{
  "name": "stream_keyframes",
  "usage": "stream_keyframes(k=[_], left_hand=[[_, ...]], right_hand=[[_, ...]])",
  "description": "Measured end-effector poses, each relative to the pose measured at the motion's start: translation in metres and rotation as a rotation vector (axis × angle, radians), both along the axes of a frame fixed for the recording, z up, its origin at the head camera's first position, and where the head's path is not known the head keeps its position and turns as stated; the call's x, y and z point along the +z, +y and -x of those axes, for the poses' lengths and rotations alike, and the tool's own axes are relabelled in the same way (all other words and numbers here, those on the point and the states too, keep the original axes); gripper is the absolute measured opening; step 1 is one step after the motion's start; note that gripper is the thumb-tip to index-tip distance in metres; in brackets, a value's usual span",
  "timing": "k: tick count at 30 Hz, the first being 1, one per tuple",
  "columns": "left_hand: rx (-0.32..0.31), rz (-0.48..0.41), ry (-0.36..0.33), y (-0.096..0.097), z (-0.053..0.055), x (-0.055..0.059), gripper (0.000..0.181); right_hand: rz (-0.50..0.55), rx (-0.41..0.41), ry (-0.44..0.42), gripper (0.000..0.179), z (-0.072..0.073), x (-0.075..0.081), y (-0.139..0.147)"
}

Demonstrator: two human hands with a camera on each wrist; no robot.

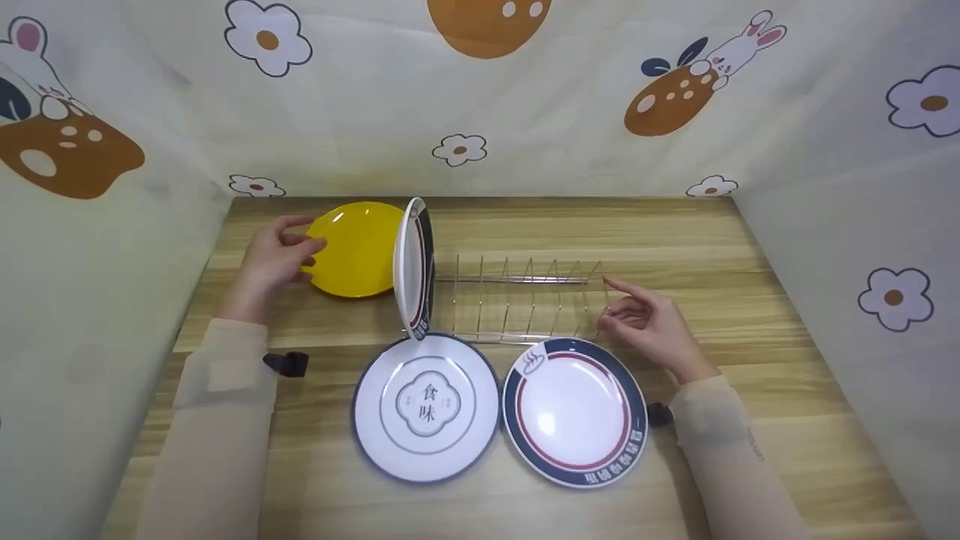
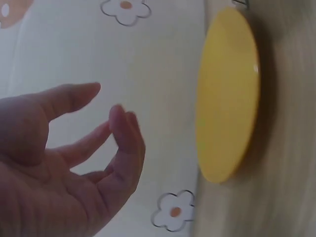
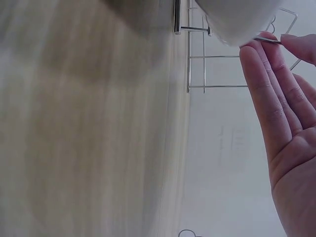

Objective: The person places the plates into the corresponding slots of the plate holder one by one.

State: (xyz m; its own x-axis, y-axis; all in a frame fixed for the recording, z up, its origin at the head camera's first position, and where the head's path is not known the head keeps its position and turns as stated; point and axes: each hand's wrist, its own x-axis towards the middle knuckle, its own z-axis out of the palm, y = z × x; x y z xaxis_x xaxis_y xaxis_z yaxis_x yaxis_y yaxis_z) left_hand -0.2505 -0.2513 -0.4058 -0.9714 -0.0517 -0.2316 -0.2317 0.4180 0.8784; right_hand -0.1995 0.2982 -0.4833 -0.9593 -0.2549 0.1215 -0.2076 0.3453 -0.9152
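Note:
A wire dish rack (image 1: 517,307) stands mid-table. At its left end a white plate with a navy rim (image 1: 409,270) is on edge. Pinched between thumb and fingers of my right hand (image 1: 649,326) is a wire at the rack's right end; the right wrist view shows that wire and the hand (image 3: 291,108) close up. A yellow plate (image 1: 356,251) lies left of the rack. Over its left edge is my left hand (image 1: 277,259), fingers loosely bent. In the left wrist view, this hand (image 2: 94,158) holds nothing and is apart from the yellow plate (image 2: 228,98).
In front of the rack lie a white plate with Chinese characters (image 1: 375,405) and, to its right, a navy-rimmed plate (image 1: 574,420). The wooden table (image 1: 750,450) meets a patterned cloth wall (image 1: 360,120) at the back and sides.

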Motion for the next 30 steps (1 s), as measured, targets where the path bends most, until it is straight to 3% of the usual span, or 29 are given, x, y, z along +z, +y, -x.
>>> stream_keyframes(k=[6,9,18,30], left_hand=[[0.154,-0.051,-0.067,-0.018,0.008,-0.024,0.067],[0.195,-0.051,-0.098,-0.023,0.009,-0.033,0.07],[0.217,-0.069,-0.189,-0.021,0.013,-0.042,0.077],[0.198,-0.08,-0.204,-0.015,0.016,-0.049,0.08]], right_hand=[[-0.001,-0.003,0.004,0.064,-0.001,0.0,-0.001],[-0.002,-0.004,0.003,0.064,-0.001,-0.001,0.0],[0.001,-0.001,0.002,0.065,-0.001,-0.001,0.001],[0.009,-0.003,-0.003,0.064,-0.002,0.002,0.0]])
